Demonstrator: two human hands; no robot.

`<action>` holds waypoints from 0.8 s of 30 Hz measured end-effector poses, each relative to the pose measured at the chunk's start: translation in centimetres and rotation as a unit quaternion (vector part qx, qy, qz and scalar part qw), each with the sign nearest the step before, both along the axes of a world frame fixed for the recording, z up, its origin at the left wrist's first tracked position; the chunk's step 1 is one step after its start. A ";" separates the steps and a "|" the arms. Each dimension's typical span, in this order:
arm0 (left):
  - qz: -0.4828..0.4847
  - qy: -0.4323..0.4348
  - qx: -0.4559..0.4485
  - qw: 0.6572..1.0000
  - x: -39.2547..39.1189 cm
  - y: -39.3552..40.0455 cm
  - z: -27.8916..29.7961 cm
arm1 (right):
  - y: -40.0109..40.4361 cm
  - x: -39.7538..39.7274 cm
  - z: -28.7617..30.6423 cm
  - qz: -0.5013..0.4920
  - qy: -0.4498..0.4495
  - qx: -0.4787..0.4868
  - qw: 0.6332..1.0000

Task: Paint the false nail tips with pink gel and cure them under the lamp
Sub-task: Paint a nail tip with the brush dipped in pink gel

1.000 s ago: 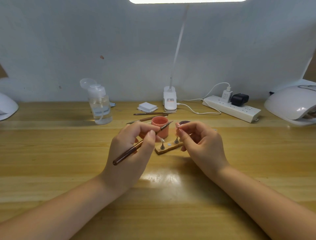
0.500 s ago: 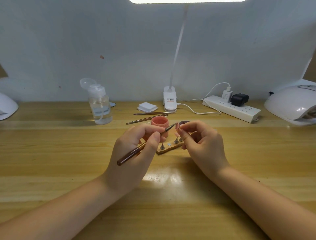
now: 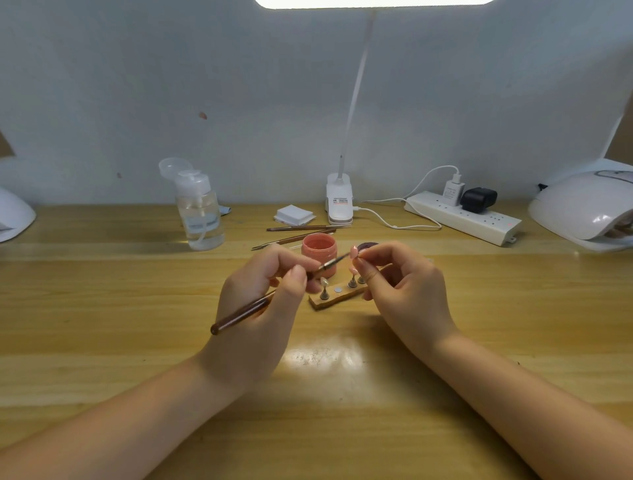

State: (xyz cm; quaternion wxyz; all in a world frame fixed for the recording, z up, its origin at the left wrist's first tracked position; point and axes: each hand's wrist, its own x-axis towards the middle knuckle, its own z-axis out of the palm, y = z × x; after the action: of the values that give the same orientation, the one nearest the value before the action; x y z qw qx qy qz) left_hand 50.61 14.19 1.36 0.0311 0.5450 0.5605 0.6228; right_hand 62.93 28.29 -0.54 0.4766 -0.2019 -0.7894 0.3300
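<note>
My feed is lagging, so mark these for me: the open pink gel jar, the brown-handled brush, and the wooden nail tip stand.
Open pink gel jar (image 3: 319, 245): head view, inner rim.
Brown-handled brush (image 3: 239, 316): head view, handle.
Wooden nail tip stand (image 3: 337, 298): head view, top face.

Wooden bench (image 3: 102, 342), light planked grain, spans the lower frame. Pale grey wall (image 3: 171, 85) behind, scuffed at upper left. Bright light panel (image 3: 373, 3) at top centre; glare on bench centre.

Behind the nail stand (image 3: 337, 298), the gel pot (image 3: 319, 248); further left a pump bottle (image 3: 200, 214) (power strip (image 3: 462, 216) far right).
</note>
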 end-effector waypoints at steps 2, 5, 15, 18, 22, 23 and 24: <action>0.000 0.000 -0.010 1.000 0.0 0.1 0.0 | 0.0 0.0 -0.1 0.000 0.000 0.003 1.000; -0.010 0.007 -0.022 1.000 -0.1 0.1 -0.1 | 0.0 -0.1 -0.1 -0.003 0.002 0.005 1.000; -0.017 -0.013 -0.021 1.000 -0.1 0.1 -0.1 | 0.1 0.0 -0.1 0.000 0.001 -0.003 1.000; -0.016 -0.015 0.001 1.000 0.0 0.0 0.0 | 0.1 0.0 0.0 0.000 -0.003 -0.003 1.000; -0.012 -0.016 -0.028 0.999 0.1 0.2 0.0 | 0.0 -0.1 -0.1 0.001 -0.003 -0.003 1.000; -0.019 -0.018 -0.030 0.999 0.1 0.1 -0.1 | 0.0 -0.1 -0.1 0.000 -0.003 -0.003 1.000; -0.026 -0.019 -0.025 0.999 0.1 0.0 -0.1 | 0.0 -0.1 -0.1 -0.001 -0.002 -0.003 1.000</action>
State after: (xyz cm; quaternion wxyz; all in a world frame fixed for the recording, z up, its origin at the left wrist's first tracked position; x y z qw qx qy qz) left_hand 50.74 14.22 1.28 0.0716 0.5466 0.5605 0.6180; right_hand 62.85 28.28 -0.62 0.4748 -0.2045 -0.7891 0.3317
